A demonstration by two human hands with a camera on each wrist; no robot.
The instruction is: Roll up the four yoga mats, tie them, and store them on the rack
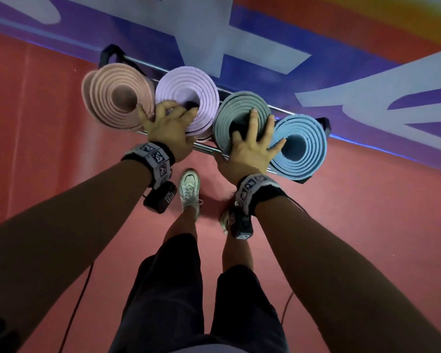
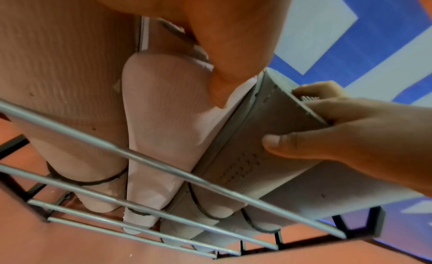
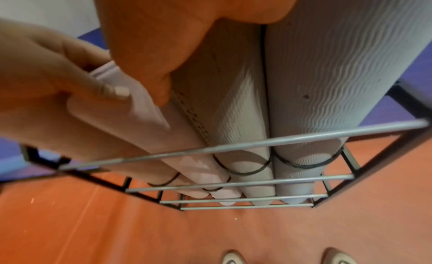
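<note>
Four rolled yoga mats stand upright side by side in the metal rack (image 1: 206,148): pink (image 1: 117,96), lilac (image 1: 189,91), grey (image 1: 236,112) and blue (image 1: 302,146). My left hand (image 1: 171,118) grips the top rim of the lilac mat (image 3: 145,120), fingers curled over the edge and thumb on its outer side. My right hand (image 1: 252,141) holds the top of the grey mat (image 2: 245,157), fingers spread over the end and thumb pressed on its side. Black bands (image 3: 240,171) circle the mats low down, inside the rack's bars (image 3: 233,144).
The rack stands on red floor (image 1: 354,238) against a wall with a purple and white graphic (image 1: 252,47). My feet in white shoes (image 1: 189,187) are just in front of it. Thin cables (image 1: 287,309) trail on the floor by my legs.
</note>
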